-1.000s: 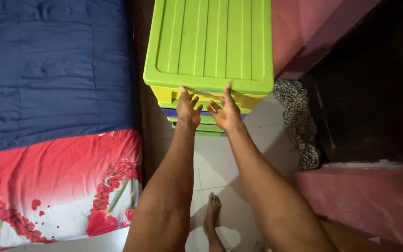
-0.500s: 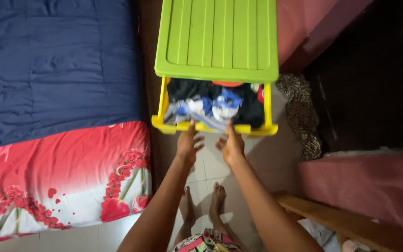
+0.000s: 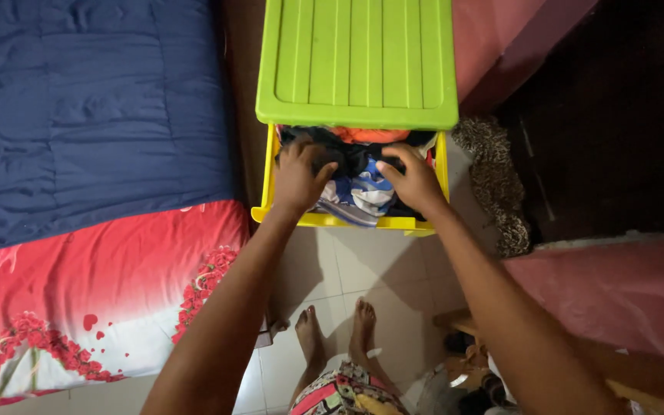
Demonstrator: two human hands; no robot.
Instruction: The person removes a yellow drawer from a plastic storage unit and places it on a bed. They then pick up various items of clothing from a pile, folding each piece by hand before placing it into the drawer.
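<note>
- Since the earlier frame both hands have gone from the drawer's front lip into the drawer itself; the yellow drawer [image 3: 332, 220] stands pulled out beneath the green ribbed top [image 3: 356, 61] of the plastic drawer unit.
- Left hand [image 3: 300, 178]: fingers curled down into the dark garment [image 3: 347, 157] at the drawer's left side — gripping or pressing, I cannot tell which.
- Right hand [image 3: 415, 178]: fingers bent over dark cloth at the right side, just beside a blue-and-white striped garment [image 3: 366, 192]; whether it is closed on anything cannot be told.
- An orange garment [image 3: 366, 135] shows at the back, partly under the top.
- Handling, as judged: the clothes are soft, light and limp — a bunched handful taken at a fold should hold; loose edges may drag neighbouring pieces.
- Surroundings: bed with blue quilt [image 3: 94, 107] on the left, tiled floor [image 3: 347, 269] below, bare feet [image 3: 336, 330] near.
</note>
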